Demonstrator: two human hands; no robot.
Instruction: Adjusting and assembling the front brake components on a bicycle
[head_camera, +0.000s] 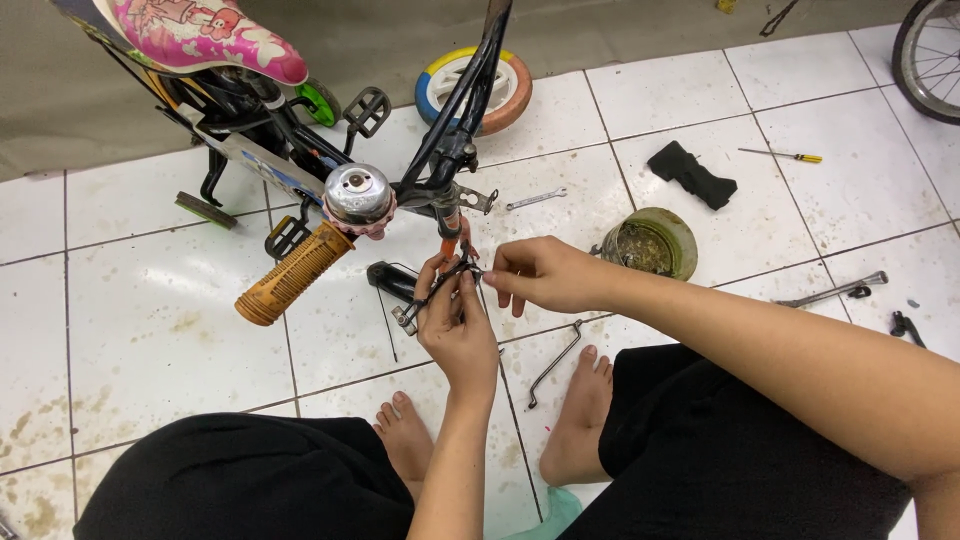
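A small child's bicycle (300, 150) stands in front of me with a pink saddle, a chrome bell (358, 193) and an orange handlebar grip (292, 274). My left hand (455, 325) pinches a small black brake part (435, 292) with a thin cable, just below the bike's orange fork (449, 235). From the right, my right hand (540, 275) reaches in and its fingertips grip the same part. Both hands meet right under the fork. My bare feet rest on the tiles below them.
On the white tiled floor lie a small wrench (536, 199), a bent metal rod (555, 362), a black cloth (692, 174), a yellow-handled screwdriver (782, 155), a round green tin (652, 243) and a metal tool (835, 291). A small wheel (476, 88) lies behind the bike; another wheel (930, 55) at top right.
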